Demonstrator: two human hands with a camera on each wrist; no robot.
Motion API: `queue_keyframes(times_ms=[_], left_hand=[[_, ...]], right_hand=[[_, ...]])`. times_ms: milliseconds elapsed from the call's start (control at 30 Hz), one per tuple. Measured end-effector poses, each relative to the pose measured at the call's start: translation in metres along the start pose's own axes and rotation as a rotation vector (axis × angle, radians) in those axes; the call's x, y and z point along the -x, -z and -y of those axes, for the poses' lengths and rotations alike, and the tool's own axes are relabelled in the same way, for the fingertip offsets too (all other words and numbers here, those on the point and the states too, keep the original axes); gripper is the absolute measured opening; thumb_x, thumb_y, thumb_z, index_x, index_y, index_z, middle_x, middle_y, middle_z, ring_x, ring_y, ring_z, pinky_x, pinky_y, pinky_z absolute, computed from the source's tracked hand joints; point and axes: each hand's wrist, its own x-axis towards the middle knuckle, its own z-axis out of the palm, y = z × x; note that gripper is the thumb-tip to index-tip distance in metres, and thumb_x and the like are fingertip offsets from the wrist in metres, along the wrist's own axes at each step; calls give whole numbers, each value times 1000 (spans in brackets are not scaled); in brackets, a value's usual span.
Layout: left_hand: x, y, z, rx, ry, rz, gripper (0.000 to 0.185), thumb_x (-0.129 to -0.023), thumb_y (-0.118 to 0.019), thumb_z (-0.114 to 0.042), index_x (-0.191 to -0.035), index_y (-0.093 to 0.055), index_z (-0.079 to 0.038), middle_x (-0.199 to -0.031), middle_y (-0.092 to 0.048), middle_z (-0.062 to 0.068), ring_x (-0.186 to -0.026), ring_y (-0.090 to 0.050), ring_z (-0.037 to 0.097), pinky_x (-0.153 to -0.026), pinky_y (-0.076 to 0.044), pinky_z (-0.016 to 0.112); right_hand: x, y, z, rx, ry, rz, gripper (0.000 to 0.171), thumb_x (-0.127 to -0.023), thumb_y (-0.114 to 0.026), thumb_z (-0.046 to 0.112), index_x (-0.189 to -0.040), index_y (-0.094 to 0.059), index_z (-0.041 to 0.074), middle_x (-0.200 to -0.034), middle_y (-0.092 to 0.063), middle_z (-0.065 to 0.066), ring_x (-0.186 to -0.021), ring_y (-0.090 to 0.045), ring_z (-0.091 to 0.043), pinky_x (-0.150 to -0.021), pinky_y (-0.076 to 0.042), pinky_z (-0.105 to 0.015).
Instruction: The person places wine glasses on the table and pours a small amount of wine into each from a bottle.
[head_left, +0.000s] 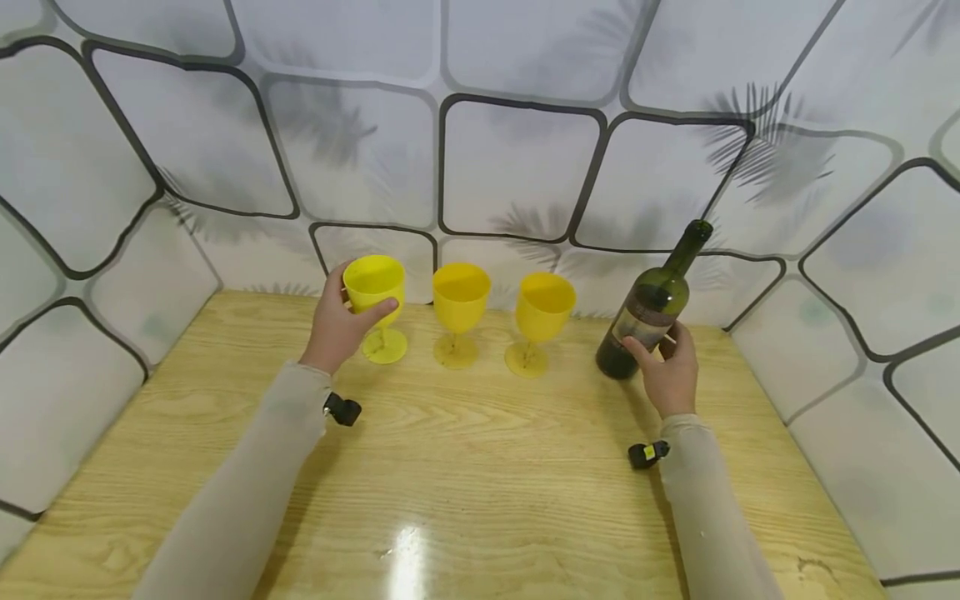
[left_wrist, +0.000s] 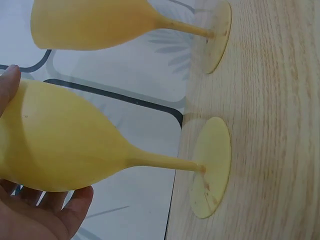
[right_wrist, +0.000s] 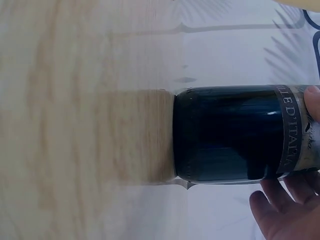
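Three yellow goblets stand in a row at the back of the wooden table (head_left: 465, 467). My left hand (head_left: 341, 325) grips the bowl of the left goblet (head_left: 377, 302), thumb in front; up close the left goblet (left_wrist: 75, 145) has fingers (left_wrist: 55, 215) under its bowl. The middle goblet (head_left: 459, 310) and the right goblet (head_left: 538, 320) stand untouched. My right hand (head_left: 667, 367) holds a dark green wine bottle (head_left: 651, 307) by its labelled body, and it leans to the right. In the right wrist view the bottle (right_wrist: 230, 135) fills the frame, with fingers (right_wrist: 285, 210) on it.
Patterned white walls (head_left: 517, 167) close in the table at the back and both sides. The middle goblet (left_wrist: 120, 22) stands close beside the held one. Bare wood stretches from the goblets to the front edge.
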Motion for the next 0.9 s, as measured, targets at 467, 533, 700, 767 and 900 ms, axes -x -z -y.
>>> queue_keyframes(times_ms=[467, 533, 700, 767, 900], left_hand=[[28, 6, -11, -52, 1, 175, 95, -86, -85, -44, -159, -30, -17, -146, -50, 10, -127, -53, 31, -107, -48, 56], [30, 7, -13, -78, 2, 210, 96, -84, -86, -46, -158, -31, -18, -144, -51, 8, -124, -55, 30, -104, -51, 54], [36, 7, -16, -84, -13, 303, 93, -82, -89, -43, -154, -36, -20, -139, -54, 5, -119, -57, 28, -97, -55, 49], [37, 5, -15, -78, -22, 336, 91, -81, -90, -41, -153, -38, -20, -138, -54, 4, -118, -57, 28, -96, -56, 48], [40, -1, -17, -87, -23, 378, 89, -80, -90, -43, -151, -39, -23, -137, -54, 2, -116, -58, 27, -97, -55, 48]], right_hand=[[-2, 2, -4, 38, -5, 2, 78, -93, -80, 30, -155, -39, 6, -153, -45, -18, -139, -49, -39, -115, -42, -50], [-2, 2, -3, 36, -8, 3, 79, -93, -80, 30, -156, -39, 6, -154, -45, -18, -139, -48, -39, -115, -42, -50], [-2, 2, -2, 31, -13, 9, 80, -93, -80, 31, -157, -38, 8, -154, -44, -16, -140, -48, -37, -115, -42, -50], [-1, 2, -1, 30, -14, 11, 79, -93, -80, 31, -157, -38, 8, -154, -45, -16, -140, -48, -37, -115, -43, -50], [-1, 1, -1, 30, -17, 7, 79, -93, -80, 31, -157, -38, 8, -154, -45, -15, -140, -48, -36, -114, -43, -50]])
